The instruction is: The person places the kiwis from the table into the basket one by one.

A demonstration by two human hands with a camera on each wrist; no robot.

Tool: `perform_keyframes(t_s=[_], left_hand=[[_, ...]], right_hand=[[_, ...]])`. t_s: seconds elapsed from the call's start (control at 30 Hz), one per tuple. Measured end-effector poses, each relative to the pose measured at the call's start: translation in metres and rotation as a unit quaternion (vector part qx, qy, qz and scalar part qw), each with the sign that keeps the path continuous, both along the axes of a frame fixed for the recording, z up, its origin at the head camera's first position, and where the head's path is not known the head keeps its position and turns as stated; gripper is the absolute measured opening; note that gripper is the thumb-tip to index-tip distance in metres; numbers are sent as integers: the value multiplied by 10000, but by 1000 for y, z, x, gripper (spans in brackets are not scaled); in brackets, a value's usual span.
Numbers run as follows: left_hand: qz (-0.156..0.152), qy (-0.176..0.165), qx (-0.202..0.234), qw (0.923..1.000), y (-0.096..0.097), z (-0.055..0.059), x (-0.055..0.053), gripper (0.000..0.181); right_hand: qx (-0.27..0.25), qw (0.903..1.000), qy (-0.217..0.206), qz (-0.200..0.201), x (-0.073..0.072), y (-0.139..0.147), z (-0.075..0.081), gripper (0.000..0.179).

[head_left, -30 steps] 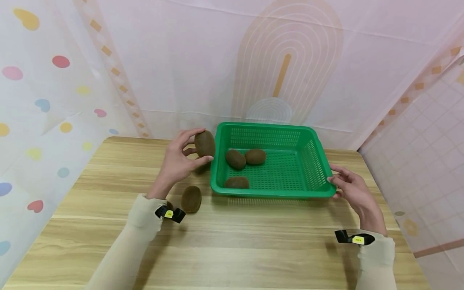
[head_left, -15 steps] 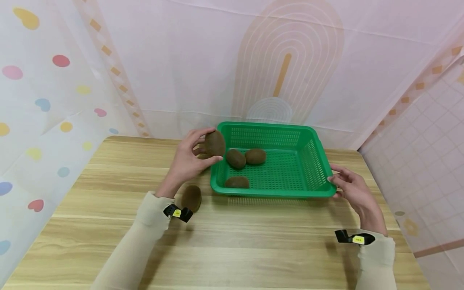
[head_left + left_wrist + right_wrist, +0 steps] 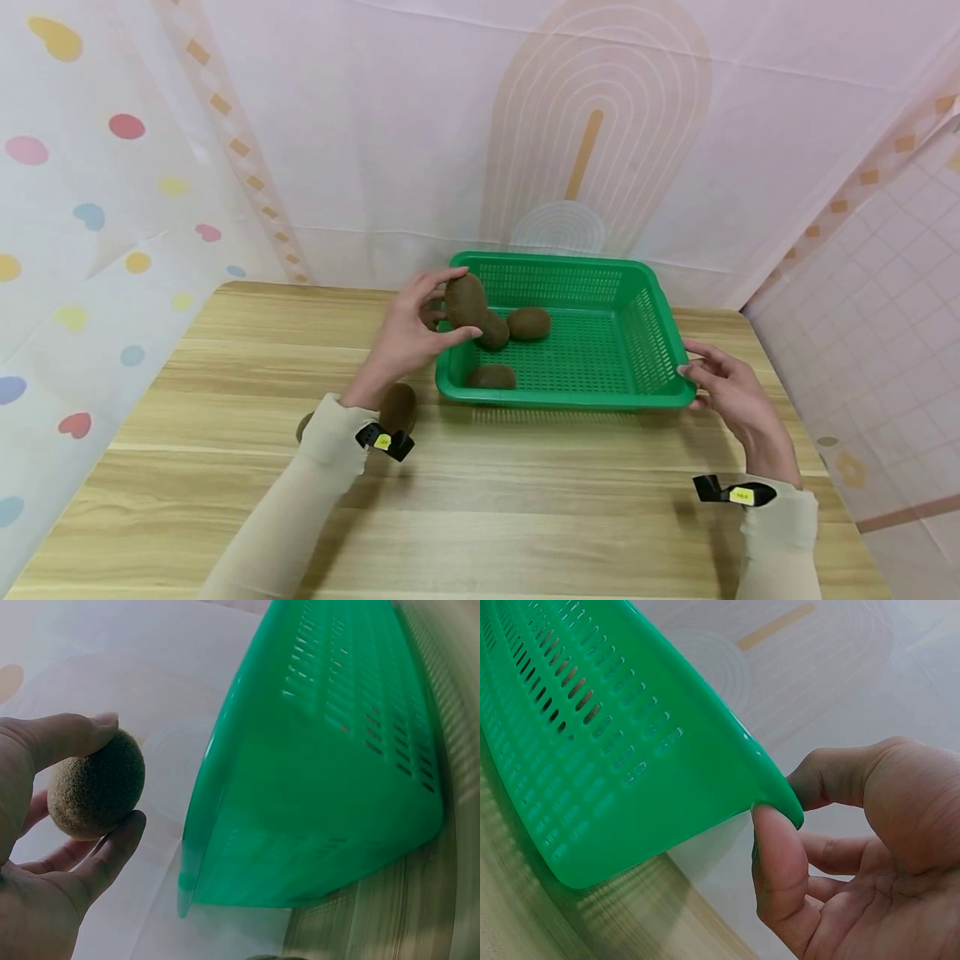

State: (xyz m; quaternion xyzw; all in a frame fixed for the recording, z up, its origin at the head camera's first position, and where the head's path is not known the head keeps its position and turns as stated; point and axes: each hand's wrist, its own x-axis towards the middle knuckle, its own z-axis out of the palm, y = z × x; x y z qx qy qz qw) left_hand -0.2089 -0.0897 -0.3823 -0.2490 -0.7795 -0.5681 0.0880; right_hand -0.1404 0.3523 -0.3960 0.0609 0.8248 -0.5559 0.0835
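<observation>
Between thumb and fingers my left hand (image 3: 411,333) grips a brown kiwi (image 3: 466,301), held over the left rim of a green plastic basket (image 3: 555,400). The left wrist view shows that kiwi (image 3: 97,787) raised beside the basket's outer wall (image 3: 300,795). Inside the basket lie three more kiwis: one (image 3: 493,332) partly covered by the held one, one (image 3: 529,323) beside it, and one (image 3: 492,377) near the front wall. At the basket's right end, my right hand (image 3: 731,396) pinches the rim; the right wrist view shows thumb and fingers around the rim (image 3: 780,791).
On the wooden table (image 3: 525,517), a kiwi (image 3: 399,406) lies left of the basket, partly behind my left wrist. Another brown kiwi edge (image 3: 303,427) peeks out beside the left sleeve. A patterned cloth wall (image 3: 390,150) stands behind the table.
My left hand has carried its kiwi rightward, from beside the basket to over its left rim. A kiwi edge now shows left of the sleeve. The right hand and basket stay put.
</observation>
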Motion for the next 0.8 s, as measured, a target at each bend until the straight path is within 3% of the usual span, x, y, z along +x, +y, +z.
perform_keyframes(t_s=[0.37,0.8], left_hand=[[-103,-132,-145,9998,9,2,1,77],[64,-283,-600,9978,2,1,0,78]], right_hand=[[-65,10000,7,19,-1,-1,0,59],[-62,10000,-1,20,0,1,0,59]])
